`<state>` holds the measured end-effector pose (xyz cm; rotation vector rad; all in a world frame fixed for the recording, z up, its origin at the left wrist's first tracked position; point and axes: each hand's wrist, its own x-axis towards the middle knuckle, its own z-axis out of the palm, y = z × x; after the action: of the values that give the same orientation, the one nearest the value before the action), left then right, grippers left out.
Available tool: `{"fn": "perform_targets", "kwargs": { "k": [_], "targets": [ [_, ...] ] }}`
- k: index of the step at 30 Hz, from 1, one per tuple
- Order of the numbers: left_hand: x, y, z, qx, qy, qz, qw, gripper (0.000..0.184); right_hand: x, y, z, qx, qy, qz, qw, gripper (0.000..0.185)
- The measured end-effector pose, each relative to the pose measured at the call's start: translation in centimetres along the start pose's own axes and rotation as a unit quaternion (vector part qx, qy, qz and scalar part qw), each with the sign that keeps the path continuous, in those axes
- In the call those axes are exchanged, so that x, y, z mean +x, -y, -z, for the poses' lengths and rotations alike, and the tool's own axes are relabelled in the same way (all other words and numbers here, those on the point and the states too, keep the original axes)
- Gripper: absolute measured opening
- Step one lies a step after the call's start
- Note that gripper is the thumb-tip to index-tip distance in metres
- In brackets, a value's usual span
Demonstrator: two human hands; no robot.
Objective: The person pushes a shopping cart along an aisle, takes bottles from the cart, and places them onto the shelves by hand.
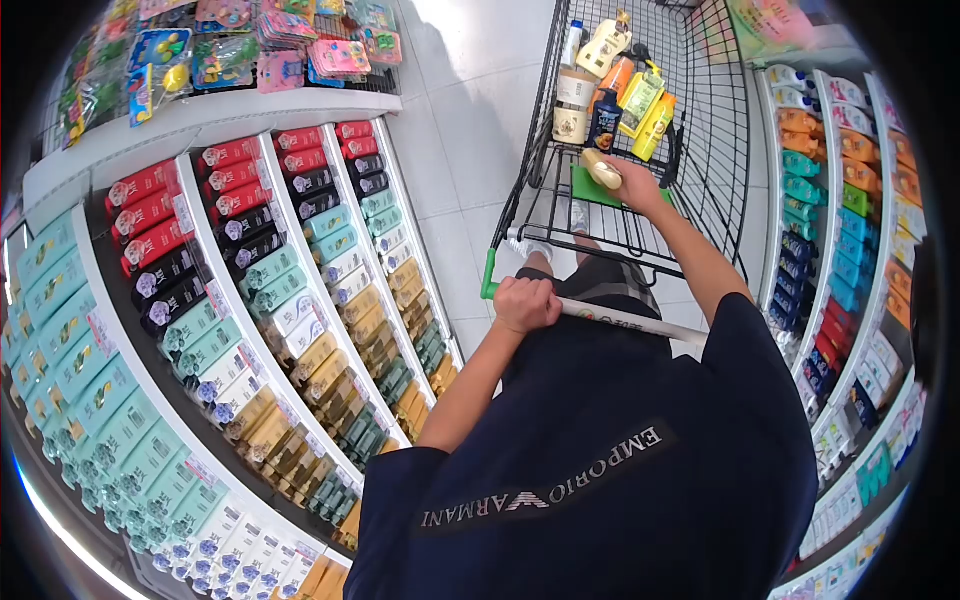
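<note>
Left hand (527,303) — fingers closed around the handle (640,323) at the near edge of the shopping cart (715,130), presumably steadying it; right hand (634,186) — fingers wrapped around a tilted cream-coloured bottle (601,169), apparently clear of the toiletry bottles (640,105) beyond.

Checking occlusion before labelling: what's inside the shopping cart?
A cream bottle, dark blue bottle, yellow bottle and two pale tubs, among others. The right hand holds a gold bottle near them. Anything directly beneath them is covered.
</note>
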<state>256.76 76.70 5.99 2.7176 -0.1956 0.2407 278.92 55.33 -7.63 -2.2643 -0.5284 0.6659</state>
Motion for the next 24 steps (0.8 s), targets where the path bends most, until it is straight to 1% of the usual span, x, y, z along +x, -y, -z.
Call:
{"fn": "perform_targets", "kwargs": {
  "k": [3, 5, 6, 7, 9, 10, 11, 13, 14, 15, 17, 18, 19, 21, 22, 23, 24],
  "targets": [
    [1.3, 0.9, 0.0, -0.005, -0.015, -0.003, 1.000, 0.017, -2.1, 1.6, 3.2, 0.009, -0.028, -0.023, 0.999, 0.059],
    [2.3, 1.5, 0.3, 0.004, -0.002, -0.007, 1.000, 0.017, -3.4, 3.2, 5.4, 0.065, -0.044, -0.067, 0.995, 0.057],
    [2.8, 1.8, 0.5, -0.006, -0.003, -0.002, 1.000, 0.016, -3.8, 3.7, 6.2, 0.106, -0.054, -0.054, 0.991, 0.057],
    [3.3, 2.2, 0.5, -0.005, -0.013, -0.003, 1.000, 0.016, -4.3, 4.5, 7.2, 0.100, -0.058, -0.047, 0.992, 0.057],
    [4.2, 3.0, 0.7, 0.003, 0.031, 0.002, 1.000, 0.015, -5.3, 6.6, 9.2, 0.113, -0.074, -0.050, 0.990, 0.056],
    [4.6, 3.3, 0.6, 0.015, 0.052, 0.015, 0.998, 0.015, -5.8, 8.3, 10.6, 0.111, -0.076, -0.069, 0.988, 0.058],
    [5.2, 3.7, 0.5, 0.016, 0.041, 0.014, 0.999, 0.015, -5.9, 9.0, 11.6, 0.105, -0.080, -0.061, 0.989, 0.058],
    [6.2, 4.1, 0.7, 0.039, 0.087, 0.026, 0.995, 0.016, -6.6, 11.1, 13.2, 0.180, -0.100, -0.015, 0.978, 0.056],
    [6.7, 4.0, 0.9, 0.052, 0.139, 0.061, 0.987, 0.020, -7.1, 12.7, 14.5, 0.202, -0.092, -0.041, 0.974, 0.052],
    [6.5, 3.8, 0.8, 0.053, 0.129, 0.064, 0.988, 0.020, -7.5, 13.3, 14.8, 0.197, -0.092, -0.032, 0.976, 0.052],
    [7.4, 3.9, 0.7, 0.087, 0.088, 0.058, 0.991, 0.022, -7.2, 14.5, 16.1, 0.297, -0.120, 0.001, 0.947, 0.045],
    [7.7, 3.5, 0.9, 0.079, 0.112, 0.081, 0.987, 0.024, -7.5, 16.1, 17.2, 0.332, -0.118, 0.001, 0.936, 0.040],
    [8.0, 3.5, 0.9, 0.082, 0.101, 0.081, 0.988, 0.024, -7.7, 17.3, 17.8, 0.327, -0.120, 0.011, 0.937, 0.040],
    [8.4, 3.6, 0.8, 0.031, 0.149, 0.118, 0.981, 0.026, -7.8, 19.2, 18.6, 0.417, -0.158, 0.073, 0.892, 0.035],
    [8.9, 3.8, 0.6, 0.032, 0.139, 0.119, 0.983, 0.026, -7.7, 19.7, 19.0, 0.397, -0.164, 0.076, 0.900, 0.032],
    [9.4, 4.1, 0.3, -0.136, 0.104, 0.212, 0.962, 0.033, -7.7, 20.6, 19.3, 0.393, -0.161, 0.084, 0.901, 0.032],
    [9.7, 4.2, 0.2, -0.301, 0.066, 0.294, 0.905, 0.046, -7.8, 21.8, 19.5, 0.412, -0.159, 0.097, 0.892, 0.031]
  ]
}}
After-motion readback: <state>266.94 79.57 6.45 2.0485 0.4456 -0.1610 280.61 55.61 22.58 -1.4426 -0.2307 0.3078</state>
